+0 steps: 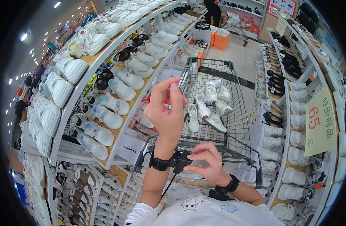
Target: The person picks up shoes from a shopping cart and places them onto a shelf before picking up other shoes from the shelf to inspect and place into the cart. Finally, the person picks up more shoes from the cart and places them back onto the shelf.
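My left hand point(167, 105) is raised above the cart's left side, fingers curled in toward the thumb, with nothing visible in them. On that wrist sits a black strap point(160, 164) bearing a small black box-like device point(183, 161), from which a cable hangs. My right hand point(208, 162) pinches this device between thumb and fingers. Another black wrist strap point(231, 184) with a device is on my right wrist. Beyond my hands, a wire shopping cart point(238, 124) holds several white shoes, among them a sneaker point(193, 118) and one with a grey mark point(215, 122).
Shelves of white shoes point(120, 88) line the left side. On the right, a shoe rack point(289, 132) carries a yellow price sign point(319, 122). Ahead stand orange boxes point(220, 40), another cart point(237, 19) and a person in dark trousers point(212, 13).
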Demonstrator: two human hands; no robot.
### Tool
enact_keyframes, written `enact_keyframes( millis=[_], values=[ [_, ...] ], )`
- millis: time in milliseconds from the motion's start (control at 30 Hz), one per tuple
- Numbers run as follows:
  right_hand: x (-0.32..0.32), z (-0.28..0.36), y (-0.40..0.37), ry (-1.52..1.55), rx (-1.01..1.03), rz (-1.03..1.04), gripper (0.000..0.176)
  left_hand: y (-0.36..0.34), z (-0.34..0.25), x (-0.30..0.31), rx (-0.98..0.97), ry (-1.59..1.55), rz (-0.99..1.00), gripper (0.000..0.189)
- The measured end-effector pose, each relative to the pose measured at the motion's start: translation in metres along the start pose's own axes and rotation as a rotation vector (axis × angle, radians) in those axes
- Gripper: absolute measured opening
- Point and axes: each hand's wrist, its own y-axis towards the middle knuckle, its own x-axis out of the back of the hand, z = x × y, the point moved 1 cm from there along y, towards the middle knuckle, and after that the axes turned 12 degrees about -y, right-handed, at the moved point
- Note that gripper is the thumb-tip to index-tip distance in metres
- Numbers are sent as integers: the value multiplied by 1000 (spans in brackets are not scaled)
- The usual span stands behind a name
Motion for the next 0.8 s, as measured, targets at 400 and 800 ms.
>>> enact_keyframes(
  millis=[400,800],
  values=[
    [2,-15,-5,649,-390,69,36,2,1,2,58,-4,2,16],
    [25,-83,-24,1114,-1094,-34,37,-31,55,38,225,224,436,12]
  ],
)
